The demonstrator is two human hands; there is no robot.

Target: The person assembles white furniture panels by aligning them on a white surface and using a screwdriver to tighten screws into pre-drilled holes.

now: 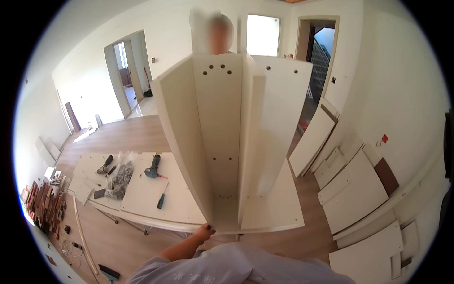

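A tall white cabinet frame (pixel 220 109) of joined panels stands in front of me, with round fittings near its far end and small holes lower down. My left hand (pixel 204 234) grips its near bottom corner, the fingers closed over the edge. My right hand is out of sight. Under the frame lies a white board (pixel 279 215) on the worktable. To the left on the table are a cordless drill (pixel 152 166), a screwdriver (pixel 162 198) and a clear bag of small hardware (pixel 120 177).
A second power tool (pixel 104 164) lies at the table's far left. Behind the frame stands another person (pixel 220 35). White panels (pixel 354 199) lean along the right wall. Wood offcuts (pixel 43 203) are piled at left; a dustpan (pixel 109 273) sits on the floor.
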